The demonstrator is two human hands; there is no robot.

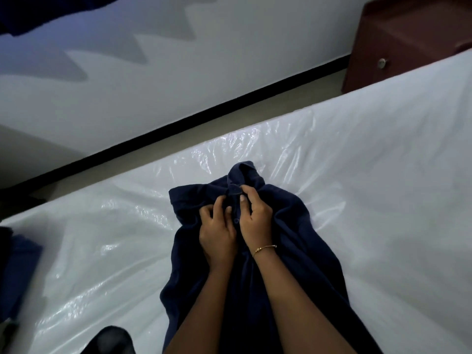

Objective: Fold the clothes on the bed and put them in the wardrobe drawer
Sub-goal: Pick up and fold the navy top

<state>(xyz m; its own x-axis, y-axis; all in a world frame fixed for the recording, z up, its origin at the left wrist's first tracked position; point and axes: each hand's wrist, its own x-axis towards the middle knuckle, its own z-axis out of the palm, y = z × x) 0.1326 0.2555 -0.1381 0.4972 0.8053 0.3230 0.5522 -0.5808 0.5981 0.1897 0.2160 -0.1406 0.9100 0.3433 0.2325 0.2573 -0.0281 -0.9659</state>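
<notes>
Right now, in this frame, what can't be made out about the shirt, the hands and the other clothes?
- Navy shirt, head view: its hem runs off the bottom edge, and the forearms cover its middle.
- Whether the placket button is fastened: left hand and right hand hide it with curled fingers.
- Blue cloth: cut by the left edge, type unclear.
- Dark object at the bottom edge: too dim to identify.

One shirt (293, 226), two hands (237, 226)

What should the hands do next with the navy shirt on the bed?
Probably finish fastening the placket: both the left hand and right hand pinch the navy shirt near a button below the collar, and it lies unfolded.
</notes>
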